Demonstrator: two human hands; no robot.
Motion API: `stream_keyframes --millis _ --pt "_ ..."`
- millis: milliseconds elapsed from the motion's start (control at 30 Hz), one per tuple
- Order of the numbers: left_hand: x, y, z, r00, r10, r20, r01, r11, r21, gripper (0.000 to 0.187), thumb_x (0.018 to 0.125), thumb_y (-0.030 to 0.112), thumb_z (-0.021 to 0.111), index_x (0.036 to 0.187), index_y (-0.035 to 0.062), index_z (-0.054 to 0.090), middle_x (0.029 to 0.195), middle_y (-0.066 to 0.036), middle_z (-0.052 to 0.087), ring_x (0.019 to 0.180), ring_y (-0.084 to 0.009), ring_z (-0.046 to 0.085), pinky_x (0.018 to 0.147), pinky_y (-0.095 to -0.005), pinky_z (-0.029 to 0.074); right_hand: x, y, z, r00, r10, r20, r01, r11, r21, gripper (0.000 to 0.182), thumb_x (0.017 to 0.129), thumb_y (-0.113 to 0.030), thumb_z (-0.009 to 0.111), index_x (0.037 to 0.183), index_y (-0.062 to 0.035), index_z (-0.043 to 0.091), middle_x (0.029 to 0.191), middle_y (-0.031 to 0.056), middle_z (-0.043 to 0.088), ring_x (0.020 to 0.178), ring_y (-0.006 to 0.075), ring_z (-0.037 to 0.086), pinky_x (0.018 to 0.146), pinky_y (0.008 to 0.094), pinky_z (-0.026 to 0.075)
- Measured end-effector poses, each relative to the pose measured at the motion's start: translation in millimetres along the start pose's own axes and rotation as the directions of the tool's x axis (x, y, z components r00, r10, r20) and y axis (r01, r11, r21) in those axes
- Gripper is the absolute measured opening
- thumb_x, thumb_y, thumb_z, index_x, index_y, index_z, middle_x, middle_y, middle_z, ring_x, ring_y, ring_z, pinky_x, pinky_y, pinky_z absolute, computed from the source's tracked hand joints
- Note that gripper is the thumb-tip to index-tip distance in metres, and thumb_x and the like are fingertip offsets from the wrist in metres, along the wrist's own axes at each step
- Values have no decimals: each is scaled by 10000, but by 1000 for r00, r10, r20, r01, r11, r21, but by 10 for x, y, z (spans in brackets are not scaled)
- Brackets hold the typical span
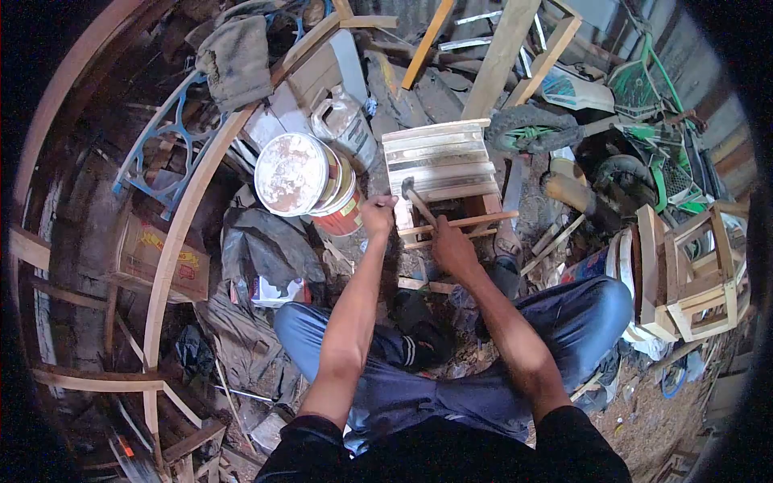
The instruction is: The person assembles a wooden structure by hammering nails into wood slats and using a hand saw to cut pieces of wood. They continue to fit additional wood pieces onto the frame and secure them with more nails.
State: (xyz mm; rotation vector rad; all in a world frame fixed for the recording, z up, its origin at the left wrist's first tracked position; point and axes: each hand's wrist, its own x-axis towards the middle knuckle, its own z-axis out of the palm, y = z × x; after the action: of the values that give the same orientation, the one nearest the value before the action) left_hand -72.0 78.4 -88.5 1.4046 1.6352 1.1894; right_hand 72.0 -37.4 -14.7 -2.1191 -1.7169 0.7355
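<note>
A small stool-like wooden piece with a slatted top (435, 159) stands on the ground before me. My right hand (454, 251) is wrapped round the handle of a hammer (419, 204), whose dark head is over the near left part of the slats. A loose-looking thin wooden strip (489, 220) crosses the near side of the piece, close to my right hand. My left hand (377, 217) is closed in a pinch at the piece's left near corner; whatever its fingertips hold is too small to make out.
Left of the piece stand stacked paint buckets (291, 173) and a dirty plastic jerrycan (344, 127). A cardboard box (165, 256) lies farther left, beyond a long wooden frame. On the right are a small wheel (531, 129), a green bicycle frame (662, 80) and another wooden frame (700, 274).
</note>
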Motion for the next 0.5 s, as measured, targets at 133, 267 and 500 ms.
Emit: stream_keyframes --millis 133,267,500 --pt "48 -108 4 999 28 43 -30 998 49 269 709 249 778 828 21 700 750 -112 680 687 -187 626 671 -309 476 16 -62 -39 995 -47 -92 55 995 80 229 913 -210 467 1012 -11 411 728 288 586 746 500 568 635 585 437" --pt "29 -160 25 999 31 36 -31 1000 2 221 703 186 771 803 4 695 718 -107 662 659 -181 603 646 -312 463 54 54 116 993 -40 -111 50 994 95 224 922 -206 453 1016 -10 400 728 299 578 728 505 561 616 594 427" --pt "5 -15 -10 999 37 28 -37 999 -10 171 705 135 750 790 -3 696 691 -120 662 622 -182 593 629 -325 460 -30 -256 -196 981 -53 -189 79 988 134 213 921 -193 440 1032 -14 409 746 310 579 732 507 562 621 597 427"
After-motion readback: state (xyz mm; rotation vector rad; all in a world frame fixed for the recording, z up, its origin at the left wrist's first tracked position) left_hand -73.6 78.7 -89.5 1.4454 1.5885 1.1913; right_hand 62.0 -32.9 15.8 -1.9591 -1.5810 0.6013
